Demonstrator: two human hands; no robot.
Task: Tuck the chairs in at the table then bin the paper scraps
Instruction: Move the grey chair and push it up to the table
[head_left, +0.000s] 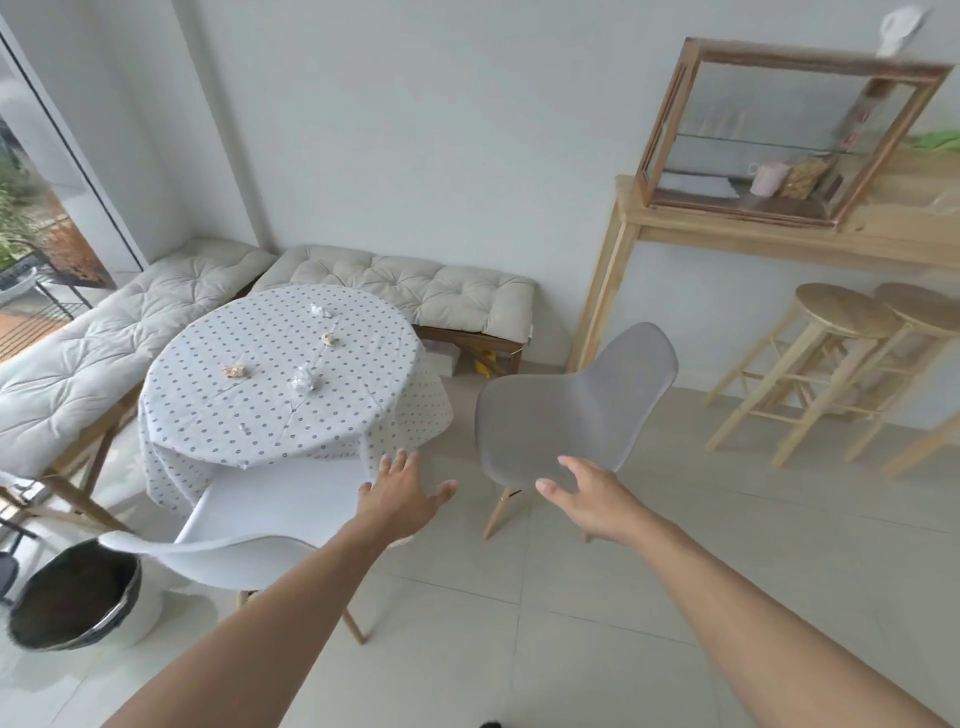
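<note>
Neither chair is tucked in yet, by the look of it. The grey chair (566, 410) stands well clear of the round table (280, 374), turned at an angle on the tiled floor to the table's right. The white chair (249, 525) sits closer, its seat near the hanging edge of the dotted tablecloth (415, 415), but its back is not yet against the table.

Both arms reach forward. The left hand (402, 493) is open with fingers spread, over the right edge of the white chair's seat, holding nothing. The right hand (589, 493) is open too, fingers curled slightly toward the front rim of the grey chair; whether it touches the rim I cannot tell.

The binning step is wholly ahead: four crumpled paper scraps lie on the tablecloth, a white scrap (320, 310) farthest away, a brownish scrap (329, 339) nearer the middle, another brownish one (235, 370) to the left, and a white ball (304, 378) nearest the camera.

The bin (78, 597) stands on the floor at lower left, beside the white chair. It has a dark liner; its inside is shadowed and seems to hold no paper.
</note>
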